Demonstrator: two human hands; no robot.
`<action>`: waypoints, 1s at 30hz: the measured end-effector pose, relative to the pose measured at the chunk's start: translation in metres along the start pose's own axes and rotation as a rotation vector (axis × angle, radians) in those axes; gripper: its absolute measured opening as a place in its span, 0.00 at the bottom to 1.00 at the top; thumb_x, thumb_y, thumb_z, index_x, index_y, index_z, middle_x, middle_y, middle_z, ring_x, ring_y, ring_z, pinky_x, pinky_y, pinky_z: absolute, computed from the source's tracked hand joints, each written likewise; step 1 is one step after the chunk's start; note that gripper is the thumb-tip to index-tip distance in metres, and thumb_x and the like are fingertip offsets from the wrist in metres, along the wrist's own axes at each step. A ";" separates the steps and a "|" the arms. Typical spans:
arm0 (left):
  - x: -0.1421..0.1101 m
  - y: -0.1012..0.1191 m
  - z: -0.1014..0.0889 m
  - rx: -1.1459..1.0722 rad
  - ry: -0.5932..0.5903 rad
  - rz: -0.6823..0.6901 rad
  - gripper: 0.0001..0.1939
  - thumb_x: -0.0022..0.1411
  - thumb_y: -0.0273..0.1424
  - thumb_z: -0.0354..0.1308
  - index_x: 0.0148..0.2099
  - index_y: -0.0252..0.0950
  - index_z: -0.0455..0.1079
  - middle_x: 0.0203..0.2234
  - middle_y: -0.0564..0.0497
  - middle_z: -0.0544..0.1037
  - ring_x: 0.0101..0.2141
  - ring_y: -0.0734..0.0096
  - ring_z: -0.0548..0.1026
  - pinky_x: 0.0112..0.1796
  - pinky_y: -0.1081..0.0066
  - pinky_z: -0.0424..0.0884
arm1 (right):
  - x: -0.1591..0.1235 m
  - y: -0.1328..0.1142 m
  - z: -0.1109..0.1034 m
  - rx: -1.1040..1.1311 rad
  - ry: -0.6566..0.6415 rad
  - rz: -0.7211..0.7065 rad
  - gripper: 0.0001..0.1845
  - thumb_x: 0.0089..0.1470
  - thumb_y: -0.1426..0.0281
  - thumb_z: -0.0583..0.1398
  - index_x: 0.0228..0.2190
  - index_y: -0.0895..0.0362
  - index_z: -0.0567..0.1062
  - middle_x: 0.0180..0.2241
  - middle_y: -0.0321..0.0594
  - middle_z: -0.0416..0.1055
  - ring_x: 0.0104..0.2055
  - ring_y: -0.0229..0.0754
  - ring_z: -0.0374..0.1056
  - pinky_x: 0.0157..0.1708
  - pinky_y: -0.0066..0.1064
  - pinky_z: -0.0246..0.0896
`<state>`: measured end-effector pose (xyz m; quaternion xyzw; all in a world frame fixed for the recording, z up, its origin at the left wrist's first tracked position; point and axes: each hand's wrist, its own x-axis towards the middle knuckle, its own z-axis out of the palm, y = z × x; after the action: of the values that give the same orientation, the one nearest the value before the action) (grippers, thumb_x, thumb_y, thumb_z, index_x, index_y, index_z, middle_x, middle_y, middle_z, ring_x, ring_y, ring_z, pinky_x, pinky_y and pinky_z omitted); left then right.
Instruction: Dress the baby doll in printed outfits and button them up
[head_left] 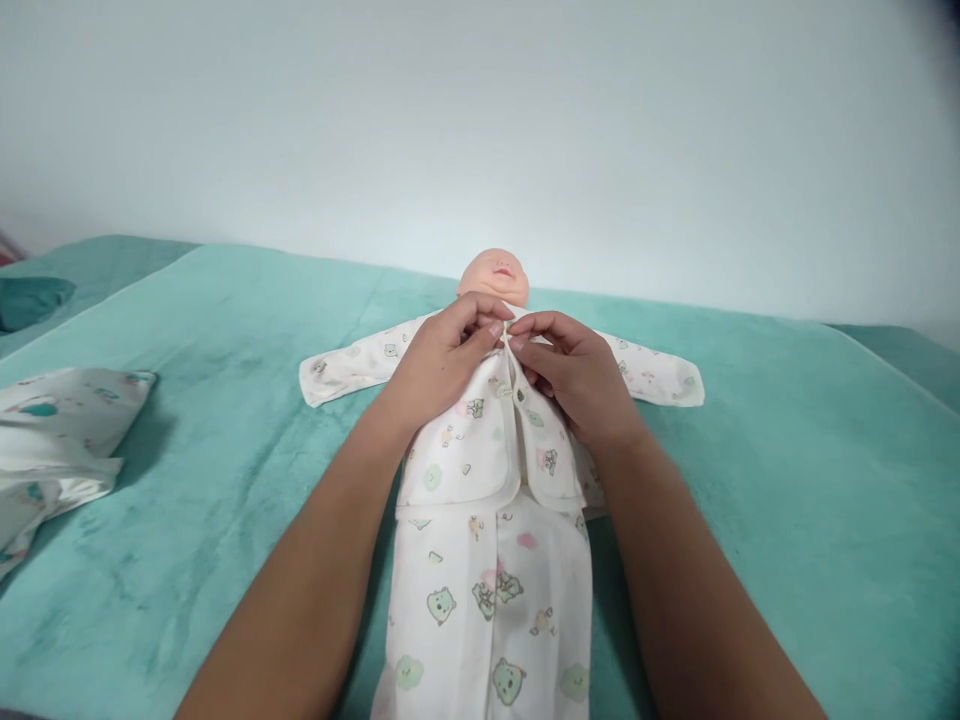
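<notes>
A baby doll (495,272) lies on its back with its head at the far end. It wears a white baby jacket (450,455) printed with small bears, its sleeves spread out to both sides. White printed trousers (450,620) cover the legs. My left hand (461,345) pinches one front edge of the jacket just below the doll's chin. Opposite it, my right hand (566,355) pinches the other edge, and the fingertips nearly meet. Below the hands the two front edges hang apart in a narrow gap. Whether a fastener lies between the fingertips is hidden.
A folded white printed cloth (67,430) lies at the left on the teal blanket (787,520). Farther left is a darker teal bundle (34,300). A pale wall (480,120) rises behind the doll's head.
</notes>
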<state>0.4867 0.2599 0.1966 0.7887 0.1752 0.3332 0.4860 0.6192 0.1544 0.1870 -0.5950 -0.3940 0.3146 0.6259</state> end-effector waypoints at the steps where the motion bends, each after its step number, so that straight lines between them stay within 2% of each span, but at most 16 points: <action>1: 0.000 0.001 0.000 0.012 0.000 -0.002 0.08 0.66 0.34 0.54 0.45 0.41 0.72 0.35 0.53 0.76 0.36 0.72 0.72 0.41 0.70 0.68 | -0.001 -0.001 0.000 -0.015 -0.008 0.000 0.11 0.49 0.64 0.66 0.35 0.54 0.75 0.27 0.31 0.67 0.22 0.29 0.56 0.21 0.24 0.50; 5: -0.001 0.003 0.001 0.061 0.014 -0.048 0.10 0.63 0.35 0.58 0.46 0.42 0.72 0.32 0.54 0.74 0.33 0.72 0.70 0.37 0.71 0.67 | -0.003 -0.004 0.001 -0.065 -0.018 -0.027 0.13 0.49 0.65 0.66 0.37 0.54 0.73 0.38 0.34 0.70 0.24 0.29 0.58 0.24 0.25 0.55; 9: -0.001 0.004 0.002 0.046 0.037 -0.070 0.11 0.60 0.30 0.57 0.46 0.42 0.72 0.29 0.55 0.71 0.30 0.73 0.68 0.34 0.72 0.66 | -0.002 -0.003 0.001 -0.113 -0.013 -0.043 0.14 0.49 0.65 0.66 0.38 0.53 0.73 0.41 0.35 0.70 0.25 0.29 0.57 0.26 0.26 0.56; 20: -0.004 0.011 0.005 0.120 0.096 -0.085 0.12 0.52 0.24 0.55 0.39 0.40 0.73 0.25 0.56 0.68 0.27 0.75 0.66 0.28 0.73 0.63 | -0.002 -0.002 0.001 -0.132 0.004 -0.036 0.15 0.48 0.65 0.66 0.39 0.53 0.73 0.41 0.36 0.70 0.26 0.30 0.58 0.27 0.27 0.57; 25: -0.001 0.007 0.005 0.007 0.109 -0.112 0.12 0.52 0.24 0.56 0.40 0.40 0.72 0.27 0.55 0.70 0.27 0.75 0.67 0.29 0.72 0.64 | -0.002 -0.001 0.002 -0.115 0.020 -0.026 0.15 0.47 0.66 0.66 0.39 0.52 0.73 0.41 0.36 0.70 0.26 0.30 0.59 0.27 0.27 0.58; 28: 0.000 0.004 0.004 -0.049 0.100 -0.115 0.11 0.53 0.25 0.56 0.39 0.40 0.72 0.28 0.54 0.72 0.28 0.74 0.68 0.31 0.72 0.66 | -0.002 0.000 0.002 -0.086 0.020 -0.021 0.14 0.48 0.65 0.66 0.38 0.52 0.73 0.38 0.34 0.71 0.25 0.30 0.59 0.25 0.27 0.56; 30: 0.000 0.004 0.003 -0.047 0.100 -0.114 0.09 0.54 0.25 0.56 0.39 0.40 0.72 0.29 0.54 0.72 0.29 0.74 0.69 0.32 0.72 0.67 | -0.001 0.000 0.003 -0.078 0.023 -0.018 0.12 0.50 0.64 0.65 0.37 0.52 0.74 0.33 0.33 0.70 0.24 0.31 0.59 0.24 0.26 0.54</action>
<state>0.4891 0.2559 0.1991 0.7482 0.2362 0.3482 0.5129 0.6160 0.1547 0.1868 -0.6190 -0.4039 0.2866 0.6096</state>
